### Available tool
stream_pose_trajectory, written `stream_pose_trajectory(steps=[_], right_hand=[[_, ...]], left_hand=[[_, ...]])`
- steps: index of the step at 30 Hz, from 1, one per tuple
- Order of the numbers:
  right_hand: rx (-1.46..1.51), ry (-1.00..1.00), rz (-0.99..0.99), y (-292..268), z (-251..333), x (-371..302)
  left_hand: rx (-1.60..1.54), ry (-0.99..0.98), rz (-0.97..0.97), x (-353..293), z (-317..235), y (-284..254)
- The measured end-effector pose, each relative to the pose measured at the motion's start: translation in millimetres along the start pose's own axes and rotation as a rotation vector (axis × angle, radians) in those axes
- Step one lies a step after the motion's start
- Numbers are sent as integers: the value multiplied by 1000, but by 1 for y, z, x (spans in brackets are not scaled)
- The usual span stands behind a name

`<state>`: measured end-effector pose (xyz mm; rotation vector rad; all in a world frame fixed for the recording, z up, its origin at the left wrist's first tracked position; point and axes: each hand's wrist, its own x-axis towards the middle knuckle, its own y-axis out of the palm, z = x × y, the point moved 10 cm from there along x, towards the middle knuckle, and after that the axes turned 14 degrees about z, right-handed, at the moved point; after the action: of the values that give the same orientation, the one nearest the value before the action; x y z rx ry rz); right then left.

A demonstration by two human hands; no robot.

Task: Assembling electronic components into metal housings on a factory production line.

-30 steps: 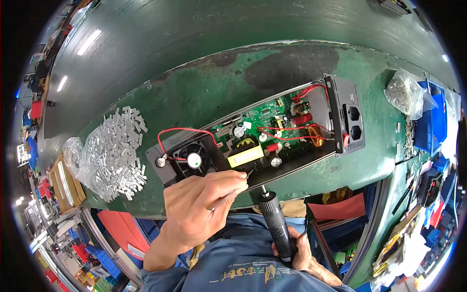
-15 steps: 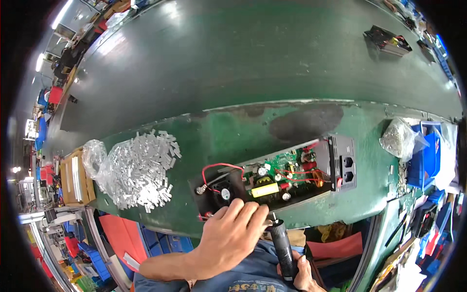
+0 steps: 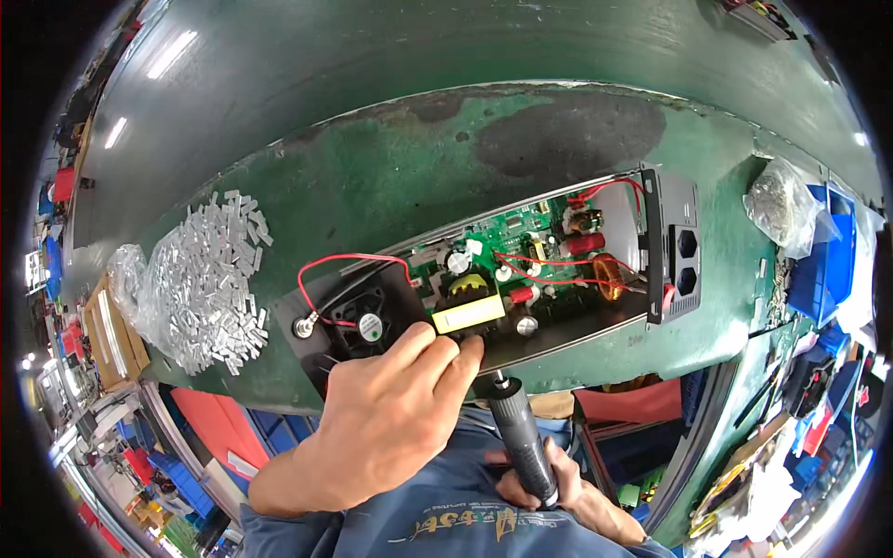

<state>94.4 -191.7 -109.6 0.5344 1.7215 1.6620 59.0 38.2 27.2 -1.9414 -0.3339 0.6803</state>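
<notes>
An open black metal case (image 3: 555, 353) lies on the bench with its near wall toward me. Inside are a green circuit board (image 3: 513, 223), a yellow-wrapped transformer (image 3: 468, 314), a copper coil (image 3: 609, 276) and a fan (image 3: 358, 321). My left hand (image 3: 391, 409) reaches over the near wall, fingers bent down and closed beside the transformer; whatever its fingertips grip is hidden. My right hand (image 3: 567, 484) grips a black electric screwdriver (image 3: 523, 432) low down. The driver's bit points up at the outside of the near wall, close by my left fingers.
A heap of small silvery metal pieces (image 3: 209, 279) spills from a clear bag at left, beside a cardboard box (image 3: 116, 330). At right stand a bag of small parts (image 3: 781, 205) and a blue bin (image 3: 823, 270). Another unit (image 3: 758, 17) sits at the far right.
The view has shifted, so the case looks larger and higher. My left hand stays at the near wall, and the screwdriver still points up at that wall in my right hand.
</notes>
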Motion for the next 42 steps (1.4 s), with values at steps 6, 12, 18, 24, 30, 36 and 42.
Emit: stream_pose_trajectory(steps=[6,12,18,24,30,36,42], right_hand=[[-383,-17,-160,-15,29,-34],[-1107,-431,-740,-12,126,-135],[-1584,-88,-1266,66,241,-143],[-2570,-437,-1045,181,353,-82],[-2746,-431,-1216,135,581,-40],[-2800,-288,-1626,82,771,-29],[-3104,-69,-1441,88,820,19]], left_hand=[[23,12,-69,5,-6,-4],[21,-207,-154,-24,11,-29],[-37,-86,-130,-23,10,-33],[-111,-155,-547,-73,17,-87],[-111,-719,-1049,-176,95,-26],[-158,-908,-840,-195,137,94],[-99,-865,-710,-170,134,71]])
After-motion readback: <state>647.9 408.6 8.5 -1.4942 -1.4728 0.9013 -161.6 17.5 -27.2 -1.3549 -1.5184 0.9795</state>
